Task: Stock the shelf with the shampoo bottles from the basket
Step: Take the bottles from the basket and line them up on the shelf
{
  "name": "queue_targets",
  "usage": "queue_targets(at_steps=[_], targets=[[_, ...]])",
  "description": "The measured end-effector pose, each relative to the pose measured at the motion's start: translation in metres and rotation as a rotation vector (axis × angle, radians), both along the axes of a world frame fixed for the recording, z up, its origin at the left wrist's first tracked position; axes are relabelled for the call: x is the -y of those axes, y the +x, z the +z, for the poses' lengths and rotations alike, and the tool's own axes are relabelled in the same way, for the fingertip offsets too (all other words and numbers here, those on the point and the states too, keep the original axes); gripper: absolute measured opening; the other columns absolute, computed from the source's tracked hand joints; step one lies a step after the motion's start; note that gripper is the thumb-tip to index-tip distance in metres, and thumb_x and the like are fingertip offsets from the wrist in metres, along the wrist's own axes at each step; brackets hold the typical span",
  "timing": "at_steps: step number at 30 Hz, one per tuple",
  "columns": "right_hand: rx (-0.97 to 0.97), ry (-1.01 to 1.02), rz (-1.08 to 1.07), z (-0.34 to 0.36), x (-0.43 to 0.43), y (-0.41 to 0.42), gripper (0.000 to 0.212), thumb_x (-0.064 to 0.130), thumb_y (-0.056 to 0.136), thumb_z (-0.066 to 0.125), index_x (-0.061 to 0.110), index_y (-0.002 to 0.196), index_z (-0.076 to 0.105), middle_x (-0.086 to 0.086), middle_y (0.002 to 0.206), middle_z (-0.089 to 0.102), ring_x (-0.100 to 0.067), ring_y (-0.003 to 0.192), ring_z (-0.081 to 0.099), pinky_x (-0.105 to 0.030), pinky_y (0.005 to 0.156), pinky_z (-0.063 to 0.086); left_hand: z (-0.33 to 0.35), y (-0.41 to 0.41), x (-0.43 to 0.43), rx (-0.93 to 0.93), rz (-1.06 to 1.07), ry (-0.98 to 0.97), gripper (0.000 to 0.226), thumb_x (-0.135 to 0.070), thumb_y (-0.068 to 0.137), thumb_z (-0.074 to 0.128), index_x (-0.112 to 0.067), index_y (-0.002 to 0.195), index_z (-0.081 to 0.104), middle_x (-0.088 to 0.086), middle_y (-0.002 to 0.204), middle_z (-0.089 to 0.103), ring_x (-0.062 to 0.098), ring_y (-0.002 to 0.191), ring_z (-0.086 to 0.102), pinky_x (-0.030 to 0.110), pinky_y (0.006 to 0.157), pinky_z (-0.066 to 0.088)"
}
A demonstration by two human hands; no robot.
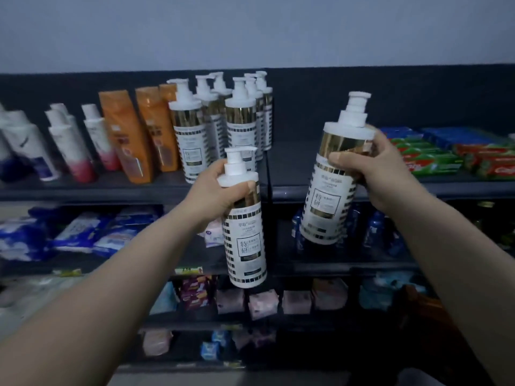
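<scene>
My left hand [214, 192] grips a white and gold pump shampoo bottle [245, 240] by its shoulder, held upright in the air in front of the top shelf [111, 188]. My right hand [376, 168] grips a second, same-looking shampoo bottle [328, 201] around its gold band, tilted slightly, to the right of the shelf divider. Several matching pump bottles [192, 126] stand in a cluster on the top shelf, just behind my left hand. The basket is out of view.
Orange bottles [131, 140] and white bottles with red or blue bases [72, 146] fill the top shelf's left side. Toothpaste boxes [434, 160] lie at the right. A bare stretch of shelf [295, 165] lies behind the right-hand bottle. Lower shelves hold packets and boxes.
</scene>
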State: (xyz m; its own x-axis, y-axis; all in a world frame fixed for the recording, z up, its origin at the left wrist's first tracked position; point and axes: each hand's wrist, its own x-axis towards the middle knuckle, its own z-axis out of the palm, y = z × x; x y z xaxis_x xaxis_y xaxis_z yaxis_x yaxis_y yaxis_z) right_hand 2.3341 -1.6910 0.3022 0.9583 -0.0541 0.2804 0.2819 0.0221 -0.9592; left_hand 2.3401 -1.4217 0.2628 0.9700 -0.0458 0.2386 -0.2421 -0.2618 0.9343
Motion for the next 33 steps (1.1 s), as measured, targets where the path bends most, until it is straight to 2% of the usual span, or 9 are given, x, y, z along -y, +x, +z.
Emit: queue_targets(at_steps=[4, 7, 15, 18, 21, 25, 28, 31, 33], targets=[[0.048, -0.008, 0.009, 0.018, -0.015, 0.037, 0.063, -0.002, 0.072, 0.075, 0.021, 0.126, 0.053, 0.005, 0.094, 0.07, -0.012, 0.084, 0.068, -0.026, 0.068, 0.053, 0.015, 0.022, -0.008, 0.043, 0.023, -0.036, 0.037, -0.017, 0.083, 0.073, -0.023, 0.114, 0.054, -0.003, 0.106, 0.065, 0.014, 0.094, 0.065, 0.024, 0.074, 0.053], [0.058, -0.012, 0.009, 0.029, -0.017, 0.07, 0.067, -0.003, 0.07, 0.077, 0.022, 0.127, 0.052, 0.001, 0.101, 0.069, -0.016, 0.092, 0.068, -0.03, 0.074, 0.054, 0.022, 0.042, -0.005, 0.063, 0.05, -0.061, 0.034, -0.019, 0.081, 0.075, -0.03, 0.105, 0.053, -0.005, 0.105, 0.064, 0.016, 0.096, 0.065, 0.031, 0.081, 0.054], [0.064, -0.02, 0.063, 0.035, -0.013, 0.163, 0.07, -0.008, 0.072, 0.073, 0.018, 0.131, 0.049, 0.002, 0.099, 0.069, -0.012, 0.088, 0.068, -0.027, 0.073, 0.054, 0.044, 0.093, 0.012, 0.116, 0.059, -0.039, 0.073, -0.049, 0.054, 0.079, -0.021, 0.118, 0.057, 0.004, 0.114, 0.067, 0.024, 0.103, 0.066, 0.047, 0.091, 0.054], [0.046, -0.042, 0.122, 0.029, -0.014, 0.195, 0.068, -0.008, 0.071, 0.074, 0.025, 0.126, 0.05, -0.001, 0.103, 0.069, -0.017, 0.097, 0.067, -0.033, 0.082, 0.055, 0.05, 0.111, 0.02, 0.129, 0.043, -0.049, 0.062, -0.044, 0.054, 0.081, -0.027, 0.109, 0.06, 0.004, 0.109, 0.07, 0.024, 0.103, 0.066, 0.04, 0.09, 0.055], [0.035, -0.092, 0.187, 0.018, -0.016, 0.216, 0.069, -0.009, 0.071, 0.074, 0.026, 0.126, 0.05, -0.003, 0.106, 0.068, -0.018, 0.098, 0.066, -0.031, 0.082, 0.054, 0.054, 0.123, 0.027, 0.145, 0.025, -0.029, 0.043, -0.027, 0.065, 0.083, -0.03, 0.101, 0.059, -0.003, 0.101, 0.069, 0.016, 0.094, 0.066, 0.028, 0.082, 0.055], [0.042, -0.112, 0.262, 0.007, -0.011, 0.235, 0.071, -0.008, 0.072, 0.073, 0.03, 0.126, 0.048, 0.0, 0.107, 0.067, -0.014, 0.098, 0.066, -0.03, 0.083, 0.052, 0.057, 0.133, 0.039, 0.153, 0.027, -0.022, 0.054, -0.044, 0.054, 0.078, -0.03, 0.102, 0.06, -0.002, 0.102, 0.07, 0.015, 0.092, 0.067, 0.033, 0.085, 0.056], [0.063, -0.153, 0.324, 0.007, -0.006, 0.239, 0.075, -0.005, 0.073, 0.074, 0.028, 0.134, 0.044, 0.004, 0.108, 0.067, -0.008, 0.097, 0.066, -0.025, 0.08, 0.052, 0.058, 0.14, 0.048, 0.145, 0.0, 0.007, 0.059, -0.043, 0.055, 0.078, -0.027, 0.108, 0.059, 0.002, 0.108, 0.07, 0.019, 0.099, 0.067, 0.033, 0.085, 0.056], [0.049, -0.245, 0.378, 0.007, 0.005, 0.24, 0.087, 0.009, 0.074, 0.076, 0.028, 0.146, 0.032, 0.005, 0.127, 0.06, -0.007, 0.112, 0.06, -0.028, 0.091, 0.05, 0.064, 0.143, 0.059, 0.137, -0.017, 0.012, 0.053, -0.033, 0.064, 0.081, -0.024, 0.111, 0.059, 0.0, 0.106, 0.07, 0.014, 0.096, 0.068, 0.027, 0.08, 0.057], [0.108, -0.327, 0.297, 0.011, 0.014, 0.234, 0.089, 0.025, 0.076, 0.075, 0.029, 0.149, 0.025, 0.004, 0.144, 0.047, -0.008, 0.127, 0.049, -0.032, 0.104, 0.042, 0.071, 0.145, 0.065, 0.132, -0.03, -0.029, 0.049, -0.024, 0.072, 0.081, -0.021, 0.115, 0.058, -0.001, 0.106, 0.07, 0.012, 0.095, 0.068, 0.027, 0.078, 0.055]])
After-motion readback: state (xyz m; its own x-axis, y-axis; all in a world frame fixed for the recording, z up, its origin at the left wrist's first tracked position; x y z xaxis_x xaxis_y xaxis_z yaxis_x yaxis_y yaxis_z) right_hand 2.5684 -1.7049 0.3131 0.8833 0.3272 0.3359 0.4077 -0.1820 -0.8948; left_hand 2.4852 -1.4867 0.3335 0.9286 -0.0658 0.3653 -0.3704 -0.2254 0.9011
